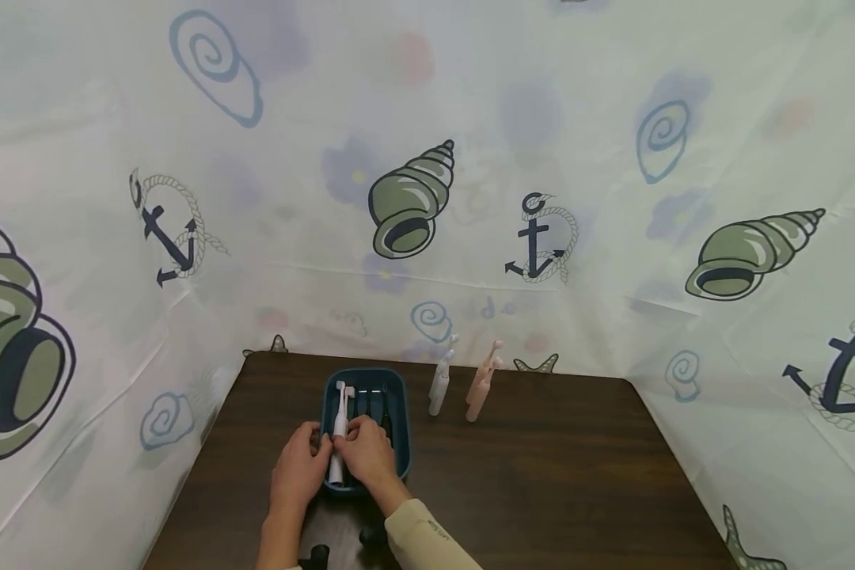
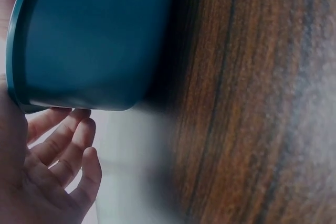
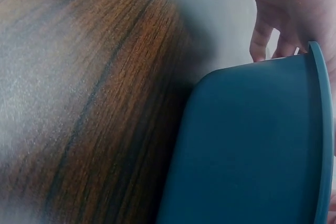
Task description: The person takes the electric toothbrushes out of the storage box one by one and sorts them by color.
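A dark blue tray (image 1: 403, 388) stands near the table's left side. White electric toothbrushes (image 1: 340, 423) lie along its left part, two brush heads showing. My right hand (image 1: 370, 451) reaches over the tray and pinches a white toothbrush by its handle, though the fingertips are partly hidden. At the left rim is my left hand (image 1: 301, 467), its thumb close to that handle. In the left wrist view its loosely bent fingers (image 2: 68, 148) are beside the tray's outer wall (image 2: 94, 40). Dark toothbrushes (image 1: 385, 412) lie in the tray's right part, partly covered by my right hand.
White toothbrushes (image 1: 438, 384) stand upright behind and right of the tray. Pink toothbrushes (image 1: 480, 388) stand beside them. The dark wooden table (image 1: 541, 475) meets a patterned cloth backdrop (image 1: 470, 95) at its back and sides. Black wrist devices (image 1: 373, 537) show near the front.
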Available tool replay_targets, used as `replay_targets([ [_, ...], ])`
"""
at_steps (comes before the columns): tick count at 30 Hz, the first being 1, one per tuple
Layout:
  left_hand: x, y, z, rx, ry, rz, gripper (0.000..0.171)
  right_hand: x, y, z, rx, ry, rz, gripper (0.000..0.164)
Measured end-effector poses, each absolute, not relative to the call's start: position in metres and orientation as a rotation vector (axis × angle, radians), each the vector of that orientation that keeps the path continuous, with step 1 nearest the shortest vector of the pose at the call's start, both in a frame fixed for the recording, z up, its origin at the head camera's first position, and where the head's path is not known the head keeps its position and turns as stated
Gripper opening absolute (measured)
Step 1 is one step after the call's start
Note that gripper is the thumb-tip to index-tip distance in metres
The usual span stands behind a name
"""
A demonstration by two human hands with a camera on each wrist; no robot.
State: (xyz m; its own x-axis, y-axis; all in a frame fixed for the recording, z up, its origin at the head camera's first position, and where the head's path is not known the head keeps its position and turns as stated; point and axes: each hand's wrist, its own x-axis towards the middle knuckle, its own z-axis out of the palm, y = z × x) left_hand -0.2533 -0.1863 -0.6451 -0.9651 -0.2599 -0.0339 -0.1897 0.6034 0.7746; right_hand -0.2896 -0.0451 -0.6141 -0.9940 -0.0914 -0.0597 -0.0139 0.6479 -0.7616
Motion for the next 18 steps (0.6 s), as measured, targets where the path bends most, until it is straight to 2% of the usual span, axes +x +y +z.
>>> replay_targets([
  [18,-0.2503,-0.1835,-0.6412,0.424,-2.765,-1.262,0.040,-0.2925,-0.0489,-0.6066,-0.096,2.720,-1.202,0.036],
])
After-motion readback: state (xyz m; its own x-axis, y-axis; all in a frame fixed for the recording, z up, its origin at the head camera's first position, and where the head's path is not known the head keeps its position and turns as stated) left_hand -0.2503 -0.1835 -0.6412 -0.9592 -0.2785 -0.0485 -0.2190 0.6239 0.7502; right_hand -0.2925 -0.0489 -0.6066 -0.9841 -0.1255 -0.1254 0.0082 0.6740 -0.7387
